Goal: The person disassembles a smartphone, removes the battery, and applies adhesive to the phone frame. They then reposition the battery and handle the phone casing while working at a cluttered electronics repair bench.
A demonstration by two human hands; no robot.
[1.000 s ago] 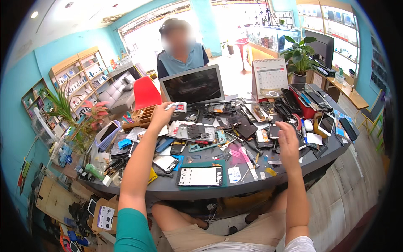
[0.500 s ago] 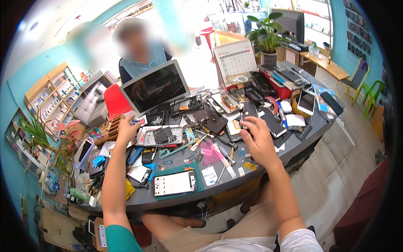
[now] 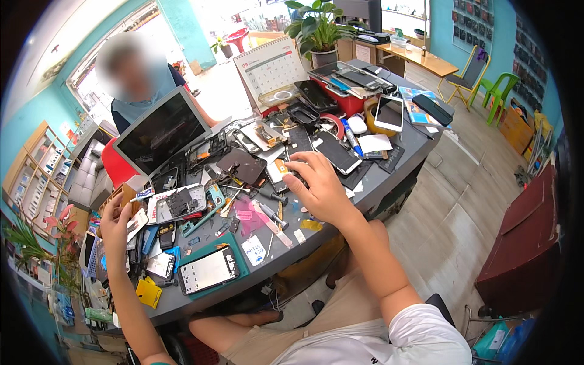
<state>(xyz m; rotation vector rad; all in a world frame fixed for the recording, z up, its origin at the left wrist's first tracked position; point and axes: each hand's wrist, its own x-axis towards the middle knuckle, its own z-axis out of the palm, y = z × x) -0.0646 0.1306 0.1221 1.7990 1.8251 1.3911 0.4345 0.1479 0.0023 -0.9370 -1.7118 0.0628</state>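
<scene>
My left hand [image 3: 114,216] is over the desk's left side, in front of a wooden compartment box [image 3: 115,198]. Its fingers are slightly spread and nothing shows in them. To its right, a pale tray [image 3: 196,202] carries a dark phone part [image 3: 180,203]. My right hand [image 3: 317,187] hovers with loosely bent fingers and the thumb apart, seemingly holding nothing. Beneath its fingertips lies an opened phone [image 3: 277,171]; a dark-screened phone [image 3: 336,152] is just beyond. Nearest me, a phone frame with a white inner panel [image 3: 207,271] rests on a green mat [image 3: 242,263].
Loose parts, screwdrivers and pink film [image 3: 246,218] crowd the grey desk [image 3: 292,245]. A laptop-like screen [image 3: 163,132], a desk calendar [image 3: 271,68] and a potted plant [image 3: 322,30] stand at the back. Another person [image 3: 143,97] is beyond the screen.
The view has turned right, shifting the desk leftward in it. My left hand has drawn slightly nearer me along the wooden box; my right hand stays over the same spot.
</scene>
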